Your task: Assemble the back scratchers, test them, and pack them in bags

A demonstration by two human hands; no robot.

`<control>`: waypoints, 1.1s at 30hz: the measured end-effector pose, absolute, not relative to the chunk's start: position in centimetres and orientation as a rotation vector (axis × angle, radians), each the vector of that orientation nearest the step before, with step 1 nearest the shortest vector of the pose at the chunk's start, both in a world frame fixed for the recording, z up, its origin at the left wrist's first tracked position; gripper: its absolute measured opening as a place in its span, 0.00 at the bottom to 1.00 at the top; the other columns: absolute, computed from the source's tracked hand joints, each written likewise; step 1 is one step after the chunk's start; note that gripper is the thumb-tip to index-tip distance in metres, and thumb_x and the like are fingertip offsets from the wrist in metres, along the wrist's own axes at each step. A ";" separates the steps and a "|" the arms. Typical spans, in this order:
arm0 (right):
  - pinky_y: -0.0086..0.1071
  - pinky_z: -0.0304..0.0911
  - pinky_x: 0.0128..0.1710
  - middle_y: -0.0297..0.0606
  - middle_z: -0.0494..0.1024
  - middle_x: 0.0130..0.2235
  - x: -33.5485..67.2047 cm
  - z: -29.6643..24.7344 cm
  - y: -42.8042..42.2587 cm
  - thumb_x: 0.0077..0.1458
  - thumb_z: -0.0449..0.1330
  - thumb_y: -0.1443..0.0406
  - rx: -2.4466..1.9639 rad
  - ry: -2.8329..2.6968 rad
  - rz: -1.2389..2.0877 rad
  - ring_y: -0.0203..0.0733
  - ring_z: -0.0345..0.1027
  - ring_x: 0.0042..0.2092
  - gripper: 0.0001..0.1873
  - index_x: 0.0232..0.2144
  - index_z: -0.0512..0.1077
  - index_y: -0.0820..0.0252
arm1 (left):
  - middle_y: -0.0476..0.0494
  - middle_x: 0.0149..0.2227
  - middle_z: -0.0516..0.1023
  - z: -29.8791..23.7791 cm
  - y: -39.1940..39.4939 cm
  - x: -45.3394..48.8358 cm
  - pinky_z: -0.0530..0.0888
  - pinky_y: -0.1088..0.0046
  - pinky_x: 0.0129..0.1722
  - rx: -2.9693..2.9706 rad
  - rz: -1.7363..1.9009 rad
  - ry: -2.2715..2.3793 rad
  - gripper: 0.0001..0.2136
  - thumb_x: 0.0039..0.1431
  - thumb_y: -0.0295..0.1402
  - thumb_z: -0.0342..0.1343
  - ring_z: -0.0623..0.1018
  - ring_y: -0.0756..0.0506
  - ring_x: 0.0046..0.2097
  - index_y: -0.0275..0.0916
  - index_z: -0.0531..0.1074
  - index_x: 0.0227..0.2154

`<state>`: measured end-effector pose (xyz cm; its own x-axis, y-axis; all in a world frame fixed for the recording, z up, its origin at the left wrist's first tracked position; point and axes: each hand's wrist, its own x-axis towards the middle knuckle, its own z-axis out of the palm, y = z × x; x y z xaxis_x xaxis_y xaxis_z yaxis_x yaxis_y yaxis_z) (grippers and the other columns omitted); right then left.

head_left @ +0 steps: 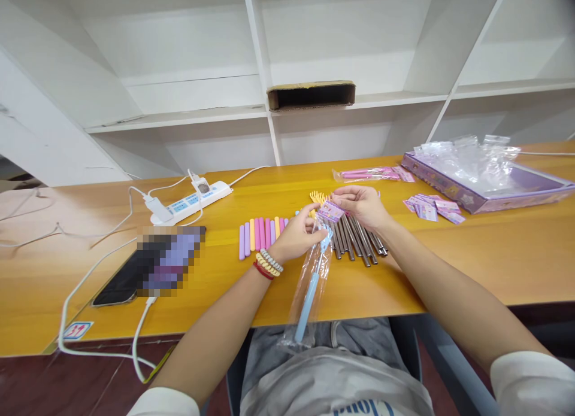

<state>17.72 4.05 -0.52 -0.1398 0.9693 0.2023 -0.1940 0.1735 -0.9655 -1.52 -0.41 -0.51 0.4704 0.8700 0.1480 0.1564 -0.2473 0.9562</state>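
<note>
A blue back scratcher (pixel 309 296) lies inside a clear sleeve (pixel 301 286), held up at the near side of the surface (pixel 278 188), its lower end reaching past the near edge over the person's lap (pixel 371 338). The left grip (pixel 294 235) is closed on the upper part of the sleeve, thumb by the blue claw head (pixel 327 235); the right grip (pixel 363 208) pinches a small printed card (pixel 331 212) at its right side. The scratcher should be light and fairly stiff along its thin metal shaft (pixel 319 263), with the claw head probably the easiest part to bend; its thick handle, taken through the film, looks the surest hold. The sleeve will likely be limp, slippery and quick to crease or cling, so it is best taken by the rims of its mouth with the fingertips. The card seems thin and liable to bend, better held by its edges than pressed in the middle. Hard to make out are the sleeve's mouth, and whether the card sits in it or in front of it; the left fingers behind are partly hidden, and the card's print is too small to read. Hands also cover parts of the yellow claw heads (pixel 319 197), the coloured handles (pixel 262 233) and the far ends of the steel tubes (pixel 359 239).
</note>
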 end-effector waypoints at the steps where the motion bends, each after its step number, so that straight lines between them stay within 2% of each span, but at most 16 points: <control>1: 0.36 0.68 0.40 0.40 0.77 0.33 17.7 -0.7 4.1 0.37 0.69 0.60 -0.866 -1.312 1.194 0.38 0.72 0.34 0.21 0.34 0.71 0.63 | 0.47 0.30 0.71 -0.5 -0.4 -1.5 0.66 0.72 0.31 1.696 0.880 0.885 0.32 0.51 0.32 0.57 0.70 0.51 0.30 0.35 0.53 0.58; 3: 0.37 0.68 0.40 0.41 0.78 0.34 17.6 -1.0 4.1 0.42 0.66 0.60 -0.910 -1.433 0.987 0.40 0.73 0.36 0.18 0.35 0.71 0.63 | 0.48 0.29 0.70 -0.4 -0.5 -1.4 0.66 0.72 0.31 1.686 0.877 0.883 0.32 0.51 0.31 0.57 0.70 0.51 0.29 0.35 0.53 0.58; 6: 0.36 0.68 0.41 0.40 0.77 0.36 17.4 -1.3 3.7 0.49 0.60 0.62 -0.972 -1.672 0.497 0.40 0.73 0.38 0.11 0.36 0.71 0.61 | 0.50 0.27 0.69 -0.3 -0.6 -1.4 0.65 0.72 0.29 1.687 0.873 0.898 0.31 0.51 0.32 0.57 0.68 0.52 0.27 0.35 0.53 0.58; 9: 0.33 0.67 0.38 0.38 0.77 0.34 17.3 -1.2 3.3 0.52 0.56 0.66 -0.969 -1.857 0.057 0.37 0.72 0.35 0.08 0.35 0.73 0.59 | 0.50 0.27 0.68 -0.4 -0.5 -1.4 0.64 0.73 0.28 1.696 0.875 0.931 0.32 0.51 0.32 0.57 0.67 0.52 0.27 0.35 0.53 0.58; 11: 0.30 0.66 0.34 0.37 0.77 0.32 17.3 -1.1 3.1 0.53 0.54 0.67 -0.934 -1.908 -0.072 0.34 0.70 0.31 0.09 0.34 0.73 0.59 | 0.51 0.27 0.67 -0.5 -0.4 -1.5 0.64 0.74 0.27 1.707 0.869 0.939 0.32 0.51 0.32 0.57 0.67 0.52 0.27 0.35 0.53 0.58; 17: 0.26 0.66 0.30 0.36 0.77 0.31 17.2 -1.1 2.9 0.53 0.53 0.67 -0.890 -1.885 0.039 0.32 0.70 0.30 0.09 0.35 0.72 0.61 | 0.49 0.28 0.69 -0.5 -0.3 -1.6 0.65 0.74 0.28 1.707 0.873 0.931 0.31 0.51 0.33 0.57 0.69 0.52 0.28 0.36 0.53 0.57; 22: 0.28 0.67 0.33 0.38 0.77 0.36 17.1 -1.0 2.7 0.52 0.56 0.67 -0.807 -1.956 0.088 0.33 0.70 0.34 0.06 0.33 0.72 0.61 | 0.50 0.27 0.68 -0.5 -0.3 -1.6 0.65 0.74 0.28 1.708 0.888 0.921 0.30 0.51 0.32 0.57 0.69 0.52 0.28 0.36 0.54 0.57; 25: 0.28 0.66 0.31 0.40 0.76 0.40 17.0 -0.8 2.7 0.50 0.58 0.66 -0.787 -2.002 0.114 0.33 0.69 0.34 0.06 0.32 0.73 0.61 | 0.50 0.27 0.68 -0.5 -0.2 -1.7 0.65 0.73 0.29 1.704 0.895 0.907 0.29 0.51 0.32 0.57 0.69 0.51 0.28 0.36 0.54 0.56; 28: 0.28 0.64 0.29 0.40 0.75 0.38 17.0 -0.6 2.7 0.50 0.59 0.64 -0.809 -1.983 0.198 0.32 0.67 0.32 0.07 0.30 0.74 0.61 | 0.49 0.28 0.69 -0.6 -0.2 -1.7 0.66 0.72 0.30 1.707 0.893 0.911 0.29 0.51 0.33 0.57 0.70 0.51 0.29 0.36 0.55 0.56; 33: 0.30 0.64 0.35 0.39 0.74 0.35 16.9 -1.0 3.1 0.49 0.60 0.63 -0.871 -1.839 0.427 0.35 0.68 0.37 0.06 0.29 0.73 0.61 | 0.49 0.28 0.68 -0.4 -0.4 -1.7 0.65 0.73 0.28 1.720 0.890 0.895 0.30 0.51 0.32 0.57 0.68 0.52 0.28 0.36 0.55 0.57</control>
<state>16.87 3.09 -1.05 -0.2261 0.7305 0.6444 0.3717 0.6762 -0.6361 -1.66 -0.36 -0.45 0.4630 0.8717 0.1605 0.1659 -0.2631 0.9504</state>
